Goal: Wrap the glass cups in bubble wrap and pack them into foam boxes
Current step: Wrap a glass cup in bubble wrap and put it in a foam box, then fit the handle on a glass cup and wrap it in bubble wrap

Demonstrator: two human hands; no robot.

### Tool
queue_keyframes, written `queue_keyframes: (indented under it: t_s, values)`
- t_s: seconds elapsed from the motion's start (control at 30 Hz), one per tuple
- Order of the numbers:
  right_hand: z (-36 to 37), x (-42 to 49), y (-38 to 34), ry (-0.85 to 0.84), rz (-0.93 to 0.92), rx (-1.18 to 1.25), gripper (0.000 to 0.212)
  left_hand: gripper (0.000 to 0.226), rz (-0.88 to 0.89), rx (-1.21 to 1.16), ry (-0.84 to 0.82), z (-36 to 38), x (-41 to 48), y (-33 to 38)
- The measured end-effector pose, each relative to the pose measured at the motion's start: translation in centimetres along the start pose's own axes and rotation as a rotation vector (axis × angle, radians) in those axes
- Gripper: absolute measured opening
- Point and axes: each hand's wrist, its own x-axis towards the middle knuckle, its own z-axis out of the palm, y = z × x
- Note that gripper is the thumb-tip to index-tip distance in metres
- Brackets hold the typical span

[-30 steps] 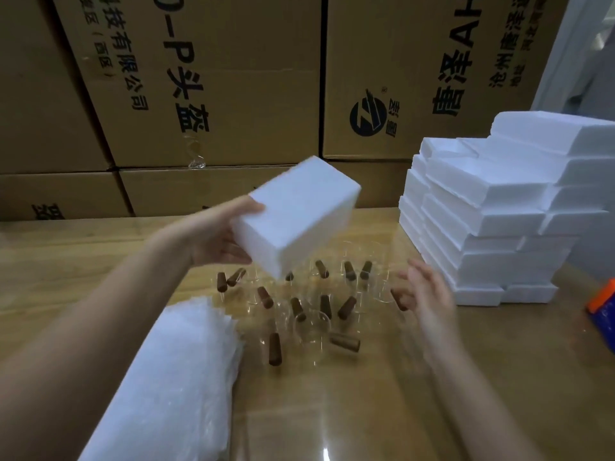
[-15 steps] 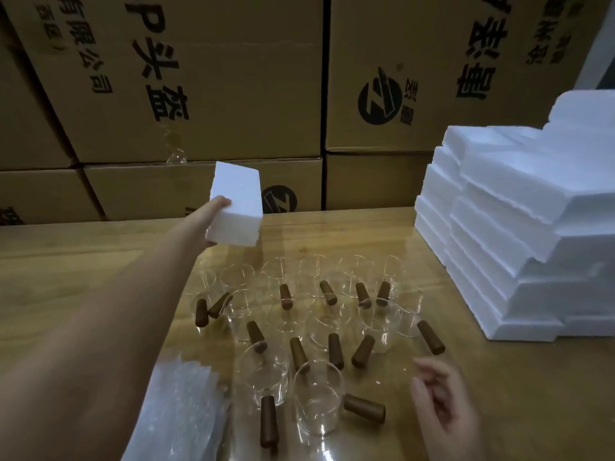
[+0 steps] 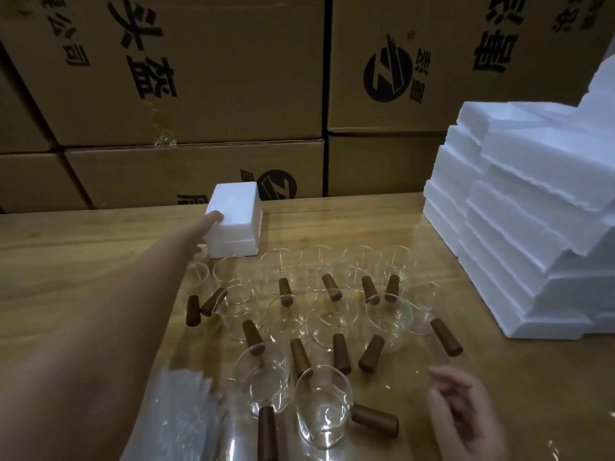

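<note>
A white closed foam box (image 3: 237, 221) stands on the wooden table behind the cups. My left hand (image 3: 209, 224) is stretched out to its left end, thumb on the top edge, holding it. Several clear glass cups (image 3: 321, 407) with brown wooden handles stand in rows mid-table. A stack of bubble wrap sheets (image 3: 179, 417) lies at the near left, partly under my left forearm. My right hand (image 3: 466, 410) hovers at the near right beside the closest cups, its fingers loosely curled and holding nothing.
A tall stack of white foam boxes (image 3: 532, 234) fills the right side of the table (image 3: 83, 261). Large printed cardboard cartons (image 3: 199, 78) form a wall right behind the table's far edge.
My left hand has carried the foam box away from me and lowered it onto the table behind the cups. My right hand has dropped toward the near right.
</note>
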Motion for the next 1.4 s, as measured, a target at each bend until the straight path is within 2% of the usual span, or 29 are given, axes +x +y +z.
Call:
queue_keyframes:
  t_s: [0.03, 0.1, 0.17, 0.23, 0.37, 0.6, 0.8, 0.93, 1.1, 1.2, 1.27, 1.4]
  values:
    - [-0.1, -0.1, 0.1, -0.005, 0.006, -0.002, 0.039, 0.064, 0.048, 0.058, 0.071, 0.0, 0.3, 0.2]
    - [-0.1, -0.1, 0.2, -0.016, 0.015, -0.002, 0.038, 0.061, 0.273, 0.264, 0.259, 0.0, 0.7, 0.6]
    - [-0.2, -0.1, 0.1, -0.025, 0.018, 0.003, 0.037, 0.035, 0.567, 0.588, 0.39, 0.2, 0.4, 1.1]
    - [-0.3, -0.1, 0.0, -0.029, 0.014, 0.009, 0.037, 0.017, 0.747, 0.87, 0.419, 0.3, 0.1, 1.3]
    - [-0.2, 0.0, -0.3, -0.035, -0.002, 0.002, 0.037, 0.028, 0.792, 1.088, 0.397, 0.3, -0.3, 1.4]
    - [-0.4, 0.0, -0.1, -0.052, 0.01, 0.004, 0.037, 0.043, 0.713, 1.312, 0.362, 0.7, -1.4, 1.6]
    - [-0.7, 0.0, 0.0, -0.083, -0.006, -0.015, 0.037, 0.048, 0.678, 1.343, 0.369, 1.0, -1.6, 0.8]
    - [-0.9, 0.0, 0.0, -0.105, 0.0, -0.008, 0.036, 0.047, 0.745, 1.376, 0.424, 1.3, -1.5, 0.8]
    - [-1.1, 0.2, -0.1, -0.127, 0.029, 0.018, 0.03, 0.044, 0.625, 1.18, 0.298, 1.1, -1.6, 1.9]
    - [-1.2, 0.2, -0.1, -0.142, 0.035, 0.031, 0.036, 0.052, 0.657, 1.095, 0.245, 0.4, -1.8, 2.1]
    - [-1.4, 0.3, 0.1, -0.159, 0.033, 0.029, 0.041, 0.054, 0.695, 1.038, 0.259, -0.1, -2.4, 2.0]
    - [-1.6, 0.4, 0.6, -0.201, 0.031, 0.024, 0.046, 0.041, 0.722, 0.762, 0.308, 0.1, -5.8, 2.4]
